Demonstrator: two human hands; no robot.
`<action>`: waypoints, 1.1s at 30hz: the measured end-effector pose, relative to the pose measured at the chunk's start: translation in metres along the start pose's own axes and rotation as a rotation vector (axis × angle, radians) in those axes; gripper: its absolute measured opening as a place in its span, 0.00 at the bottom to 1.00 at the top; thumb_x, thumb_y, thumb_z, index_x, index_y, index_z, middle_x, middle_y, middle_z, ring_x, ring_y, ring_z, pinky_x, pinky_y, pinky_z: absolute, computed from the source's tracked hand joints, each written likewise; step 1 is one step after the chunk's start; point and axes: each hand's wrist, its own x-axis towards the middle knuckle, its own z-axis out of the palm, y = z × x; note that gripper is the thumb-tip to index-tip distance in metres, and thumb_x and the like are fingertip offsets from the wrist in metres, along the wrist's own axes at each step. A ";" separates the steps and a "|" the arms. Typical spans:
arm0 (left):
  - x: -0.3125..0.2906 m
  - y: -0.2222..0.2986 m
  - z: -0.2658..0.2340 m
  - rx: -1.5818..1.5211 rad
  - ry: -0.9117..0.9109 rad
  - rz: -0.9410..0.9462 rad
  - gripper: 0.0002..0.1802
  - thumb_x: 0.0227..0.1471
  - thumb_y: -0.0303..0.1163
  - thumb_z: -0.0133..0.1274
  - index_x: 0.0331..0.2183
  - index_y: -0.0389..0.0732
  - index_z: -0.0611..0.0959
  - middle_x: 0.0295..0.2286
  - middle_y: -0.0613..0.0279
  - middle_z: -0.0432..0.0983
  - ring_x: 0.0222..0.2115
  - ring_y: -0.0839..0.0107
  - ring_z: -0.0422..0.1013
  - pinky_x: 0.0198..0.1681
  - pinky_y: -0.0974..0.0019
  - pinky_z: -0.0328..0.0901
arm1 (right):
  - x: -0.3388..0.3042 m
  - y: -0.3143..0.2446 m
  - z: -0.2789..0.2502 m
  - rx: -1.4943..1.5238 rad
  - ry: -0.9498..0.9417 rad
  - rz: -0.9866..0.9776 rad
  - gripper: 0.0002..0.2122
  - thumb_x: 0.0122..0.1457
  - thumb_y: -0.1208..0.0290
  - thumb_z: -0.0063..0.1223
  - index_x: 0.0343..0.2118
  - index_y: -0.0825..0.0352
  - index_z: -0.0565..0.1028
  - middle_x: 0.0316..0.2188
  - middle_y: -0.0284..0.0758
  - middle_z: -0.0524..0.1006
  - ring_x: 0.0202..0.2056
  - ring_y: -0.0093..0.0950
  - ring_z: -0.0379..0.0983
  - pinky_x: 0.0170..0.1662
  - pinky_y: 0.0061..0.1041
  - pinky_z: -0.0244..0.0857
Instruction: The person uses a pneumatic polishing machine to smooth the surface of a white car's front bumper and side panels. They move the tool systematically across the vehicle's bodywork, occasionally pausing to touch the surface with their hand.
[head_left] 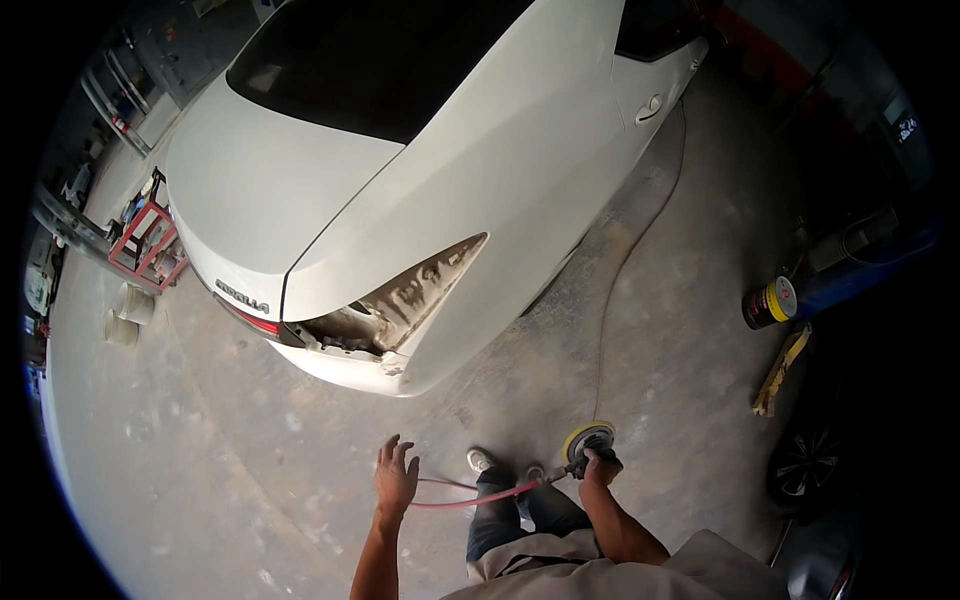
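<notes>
A round air sander (590,437) with a yellow-edged pad is gripped in my right hand (600,468), in front of my body. From its handle a red hose (500,496) bends left, passing close to my left hand (396,478). That hand is raised with its fingers apart and holds nothing. Beyond both hands stands the rear corner of a white car (510,170). Its tail-light recess (420,295) is bare, with brownish, smudged patches inside. A red tail-light strip (250,318) sits on the trunk side.
A thin cable or hose (622,270) runs along the floor beside the car. At right are a black-and-yellow can (769,303), a yellow object (781,370) and a dark wheel (806,462). Pale buckets (128,312) and a red cart (145,245) stand left.
</notes>
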 end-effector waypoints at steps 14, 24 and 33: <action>0.198 -0.006 0.078 0.716 0.488 0.681 0.31 0.56 0.38 0.56 0.61 0.53 0.72 0.65 0.48 0.56 0.66 0.44 0.50 0.67 0.39 0.46 | 0.091 0.105 0.104 0.614 -0.229 -0.067 0.34 0.38 0.82 0.74 0.50 0.68 0.67 0.43 0.39 0.74 0.43 0.35 0.73 0.49 0.35 0.71; 0.213 0.012 0.113 0.679 0.987 0.823 0.29 0.57 0.35 0.55 0.59 0.41 0.73 0.63 0.43 0.58 0.62 0.44 0.57 0.63 0.47 0.56 | 0.148 0.111 0.251 0.939 -0.641 -0.139 0.32 0.39 0.84 0.69 0.51 0.69 0.69 0.42 0.37 0.74 0.42 0.32 0.74 0.45 0.30 0.71; 0.208 0.000 0.112 0.660 1.091 0.784 0.31 0.57 0.37 0.57 0.61 0.44 0.72 0.63 0.46 0.59 0.60 0.46 0.59 0.62 0.51 0.56 | 0.157 0.122 0.303 0.672 -0.680 -0.618 0.31 0.38 0.81 0.70 0.50 0.69 0.70 0.37 0.33 0.74 0.35 0.25 0.73 0.37 0.26 0.71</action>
